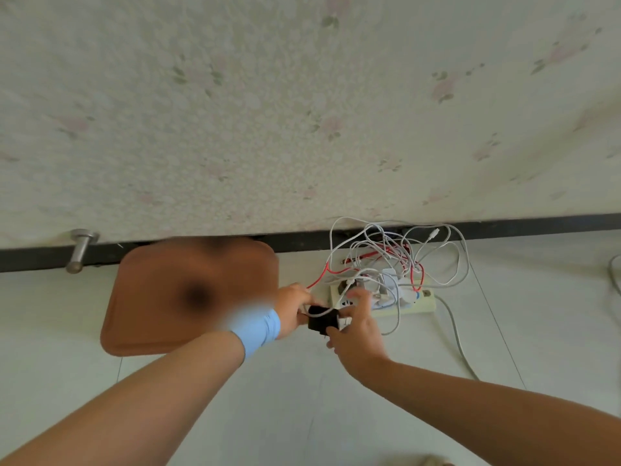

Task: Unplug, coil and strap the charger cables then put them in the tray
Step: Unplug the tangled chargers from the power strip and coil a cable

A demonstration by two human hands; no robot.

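Left hand (291, 309) and right hand (357, 331) both pinch one black plastic charger plug (321, 321) between them, beside one white power strip (418, 308) and one brown tray (134, 317).

tangled cables (396, 253) crowding power strip (420, 306), tray (141, 297) left

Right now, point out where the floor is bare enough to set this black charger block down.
Bare: pale floor tiles between the forearms, and left of the brown plastic tray below the metal door stopper. The tray's visible part looks empty. Crowded: the white power strip and the tangle of white and red cables behind it.
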